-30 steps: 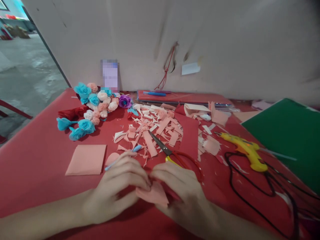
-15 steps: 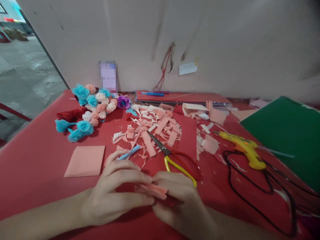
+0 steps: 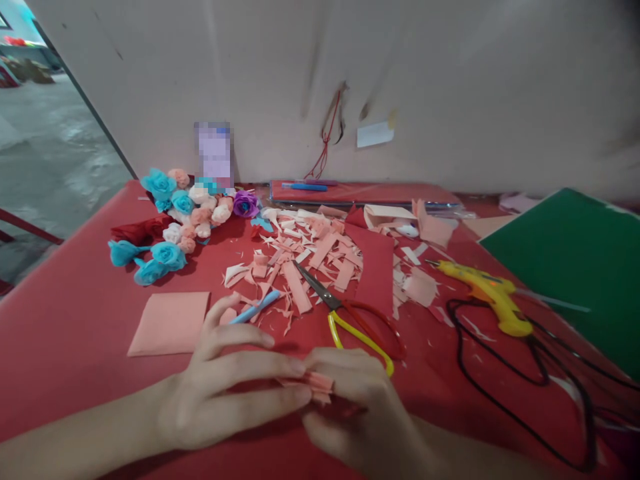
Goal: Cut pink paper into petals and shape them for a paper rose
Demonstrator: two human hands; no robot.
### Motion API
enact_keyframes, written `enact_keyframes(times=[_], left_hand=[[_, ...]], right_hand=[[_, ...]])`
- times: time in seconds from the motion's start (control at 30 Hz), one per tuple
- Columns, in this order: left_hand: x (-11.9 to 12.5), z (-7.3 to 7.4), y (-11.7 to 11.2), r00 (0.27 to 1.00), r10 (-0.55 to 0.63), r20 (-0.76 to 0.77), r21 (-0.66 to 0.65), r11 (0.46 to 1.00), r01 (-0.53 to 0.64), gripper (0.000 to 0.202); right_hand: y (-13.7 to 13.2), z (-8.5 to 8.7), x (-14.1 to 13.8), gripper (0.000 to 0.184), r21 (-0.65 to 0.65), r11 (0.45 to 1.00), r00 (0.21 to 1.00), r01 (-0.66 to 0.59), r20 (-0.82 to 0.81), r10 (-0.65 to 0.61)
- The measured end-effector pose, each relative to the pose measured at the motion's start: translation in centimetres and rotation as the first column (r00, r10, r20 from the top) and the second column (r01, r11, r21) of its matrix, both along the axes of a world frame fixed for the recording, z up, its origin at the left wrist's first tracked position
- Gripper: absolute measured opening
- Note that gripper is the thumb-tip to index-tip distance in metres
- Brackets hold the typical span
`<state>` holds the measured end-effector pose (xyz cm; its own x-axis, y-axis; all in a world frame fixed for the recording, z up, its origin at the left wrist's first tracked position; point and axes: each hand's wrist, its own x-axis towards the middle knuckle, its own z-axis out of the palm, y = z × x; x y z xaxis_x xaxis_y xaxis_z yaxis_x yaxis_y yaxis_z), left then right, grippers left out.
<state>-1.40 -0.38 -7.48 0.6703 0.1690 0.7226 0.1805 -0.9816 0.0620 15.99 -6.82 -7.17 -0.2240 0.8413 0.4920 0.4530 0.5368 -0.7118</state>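
Note:
Between my two hands is a small piece of salmon-pink crepe paper (image 3: 320, 383), narrow and folded. My left hand (image 3: 225, 383) pinches its left part between thumb and forefinger, with the other fingers spread. The curled fingers of my right hand (image 3: 360, 400) close on its right end; their tips are partly hidden. Just beyond my hands lie scissors (image 3: 333, 303) with one red and one yellow handle. A light blue stick-like tool (image 3: 255, 308) rests past my left fingers. A square stack of pink paper (image 3: 170, 323) lies left of that hand.
Paper scraps (image 3: 320, 247) cover the middle of the red table (image 3: 60, 333). Blue, pink, white and purple paper flowers (image 3: 185, 207) stand back left before a propped, blurred phone (image 3: 214, 153). Right are a yellow glue gun (image 3: 493, 297), its looping black cord (image 3: 500, 417) and a green board (image 3: 565, 260).
The pink paper now looks narrower between my fingers. My left hand's outer fingers have lifted and spread, showing more of the blue tool. My right hand has barely shifted.

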Motion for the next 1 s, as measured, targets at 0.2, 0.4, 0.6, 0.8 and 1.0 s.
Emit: enact_keyframes(times=[0.2, 0.4, 0.6, 0.8, 1.0], left_hand=[[0.0, 0.0, 0.3, 1.0, -0.004, -0.009, -0.042, 0.999, 0.004, 0.026], [-0.2, 0.2, 0.0, 0.999, -0.021, -0.029, -0.05, 0.999, 0.019, 0.025], [0.0, -0.3, -0.5, 0.999, 0.041, 0.003, -0.155, 0.987, -0.04, 0.02], [-0.3, -0.1, 0.7, 0.994, -0.102, -0.036, -0.037, 0.994, 0.101, 0.018], [-0.4, -0.3, 0.5, 0.996, -0.085, -0.01, -0.095, 0.992, 0.084, 0.021]], right_hand=[[0.1, 0.0, -0.4, 0.027, -0.016, 1.0, 0.998, -0.005, -0.059, 0.004], [0.0, -0.2, -0.5, 0.024, -0.034, 0.999, 1.0, 0.016, -0.003, -0.016], [0.0, 0.1, -0.2, 0.022, -0.031, 0.999, 1.0, 0.03, -0.009, -0.03], [-0.1, -0.1, -0.2, 0.02, -0.032, 0.999, 0.999, 0.032, 0.004, -0.032], [-0.1, -0.5, 0.0, 0.019, -0.038, 0.998, 0.997, 0.056, 0.063, -0.054]])
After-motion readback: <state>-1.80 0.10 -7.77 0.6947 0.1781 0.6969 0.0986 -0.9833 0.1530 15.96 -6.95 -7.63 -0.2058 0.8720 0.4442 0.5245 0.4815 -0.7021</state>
